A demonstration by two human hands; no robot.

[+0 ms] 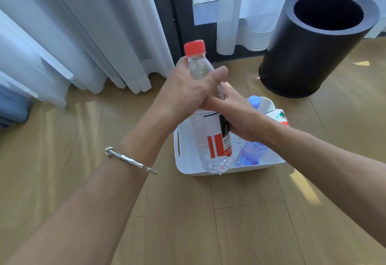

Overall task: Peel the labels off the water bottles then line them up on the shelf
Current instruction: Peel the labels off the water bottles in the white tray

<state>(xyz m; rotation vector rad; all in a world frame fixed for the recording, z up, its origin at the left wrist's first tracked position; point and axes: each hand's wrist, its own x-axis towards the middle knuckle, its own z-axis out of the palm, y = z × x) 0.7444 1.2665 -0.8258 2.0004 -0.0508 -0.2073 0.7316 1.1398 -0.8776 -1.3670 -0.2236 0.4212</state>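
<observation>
Item, red-capped bottle [208,135]: held tilted over the near left part of the white basket [188,166], base just above the basket's near rim; its label [219,145], white with red bars and a dark panel, is on the bottle

Item, left hand [188,93]: above the basket, wrapped firmly round the bottle's shoulder just under the cap

Item, right hand [236,114]: over the basket, laid against the bottle's far side at the label's top edge; the fingertips are hidden behind the left hand and the bottle, so I cannot tell whether they pinch the label or only touch it

Item, blue-capped bottle [253,149]: inside the basket on its right side, partly behind the right wrist

Item, black bin [309,51]: beyond the basket to the right, well apart

Step, as I judge it: starting the peel on this bottle. The next move calls for catching an edge or seam of the label and drawing it round while the left hand stops the bottle turning

Not seen: any shelf; the basket's far right corner, where a red and green carton [279,117] is half cut off
</observation>
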